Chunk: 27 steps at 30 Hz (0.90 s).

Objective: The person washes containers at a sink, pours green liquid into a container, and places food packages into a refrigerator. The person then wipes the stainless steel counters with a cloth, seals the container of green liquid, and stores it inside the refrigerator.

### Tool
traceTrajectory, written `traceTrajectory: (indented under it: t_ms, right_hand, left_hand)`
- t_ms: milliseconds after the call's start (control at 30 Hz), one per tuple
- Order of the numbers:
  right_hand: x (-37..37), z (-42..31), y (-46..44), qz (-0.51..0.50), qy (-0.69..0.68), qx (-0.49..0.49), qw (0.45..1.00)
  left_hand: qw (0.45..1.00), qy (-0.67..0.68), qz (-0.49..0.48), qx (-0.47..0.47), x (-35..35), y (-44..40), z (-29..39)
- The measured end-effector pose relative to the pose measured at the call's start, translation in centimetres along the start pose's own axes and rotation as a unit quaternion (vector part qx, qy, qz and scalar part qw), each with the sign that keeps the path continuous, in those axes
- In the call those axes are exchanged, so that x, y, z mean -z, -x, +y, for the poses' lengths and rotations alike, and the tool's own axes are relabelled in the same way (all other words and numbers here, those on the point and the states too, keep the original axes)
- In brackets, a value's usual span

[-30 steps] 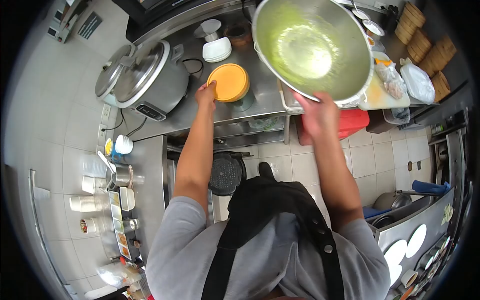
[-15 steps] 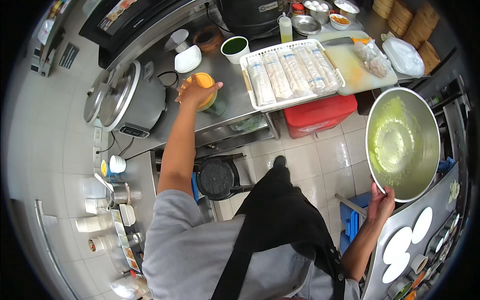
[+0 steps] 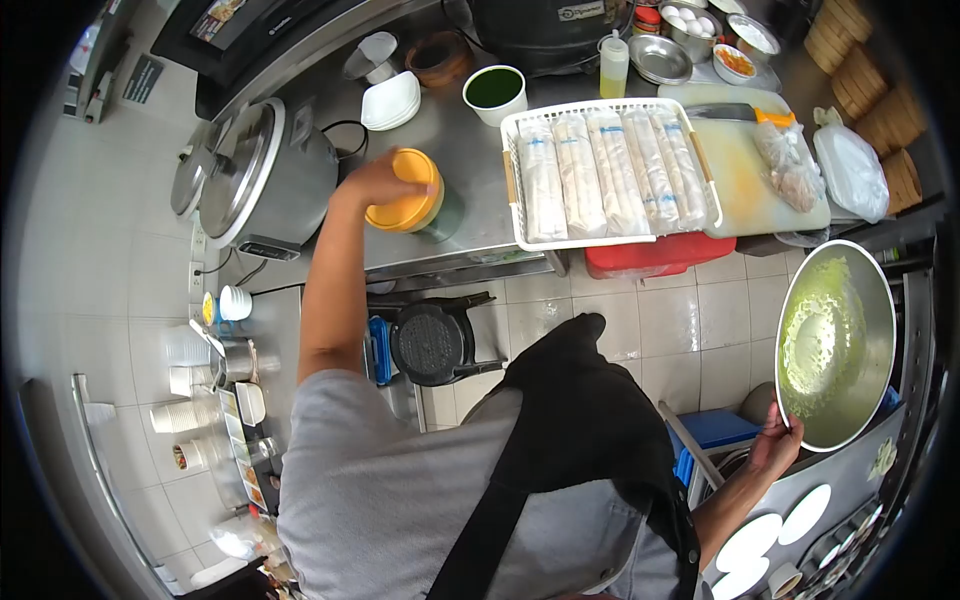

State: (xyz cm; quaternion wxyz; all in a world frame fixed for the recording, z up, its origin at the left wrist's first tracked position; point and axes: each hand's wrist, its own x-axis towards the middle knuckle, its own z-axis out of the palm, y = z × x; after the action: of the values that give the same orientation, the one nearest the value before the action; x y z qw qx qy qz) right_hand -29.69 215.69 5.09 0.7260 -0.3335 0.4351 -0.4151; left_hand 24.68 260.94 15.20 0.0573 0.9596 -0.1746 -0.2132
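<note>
My left hand (image 3: 380, 182) is closed round the near left side of an orange lid (image 3: 408, 192), which tops a clear container (image 3: 444, 218) on the steel counter. Far to the right, my right hand (image 3: 777, 440) grips the rim of a large metal bowl (image 3: 830, 345), tilted with its inside facing me and smeared with green residue. A white basket (image 3: 512, 205) of wrapped rolls (image 3: 580, 178) stands on the counter right of the lidded container. Behind them is a white tub with dark green contents (image 3: 494, 88).
A large grey cooker (image 3: 285, 190) stands left of the container, with white dishes (image 3: 391, 101) behind it. A knife (image 3: 725, 112) lies on the cutting board (image 3: 740, 215). Below are a red bin (image 3: 650, 257) and a black stool (image 3: 432, 343). White plates (image 3: 750, 543) are at lower right.
The large bowl has swung from above the basket to the far right in my right hand, uncovering the basket and tub. My left hand has stayed at the orange lid, shifting its grip.
</note>
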Motion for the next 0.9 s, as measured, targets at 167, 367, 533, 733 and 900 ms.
traceTrajectory:
  t_ms: [167,367,533,733,900]
  right_hand:
    - [-2.8,-0.7,-2.7,-0.014,-0.019,-0.026,0.999]
    - [-3.1,-0.5,-5.8,-0.058,-0.046,-0.032,0.997]
    - [-3.7,-0.2,-6.6,0.052,-0.043,-0.05,0.996]
    - [-5.9,-0.1,-5.6,0.088,-0.112,-0.015,0.99]
    - [-5.4,-1.2,-5.6,0.133,-0.158,-0.016,0.978]
  left_hand:
    - [0.989,0.056,0.121,-0.068,0.2,-0.8,-1.9]
    - [0.993,0.068,0.004,0.093,0.6,1.6,0.2]
    - [0.973,0.211,0.076,-0.056,-1.7,-1.4,-7.6]
    - [0.865,0.223,0.428,-0.136,1.0,-1.3,1.7]
    - [0.848,0.198,0.379,-0.313,2.1,-4.2,11.5]
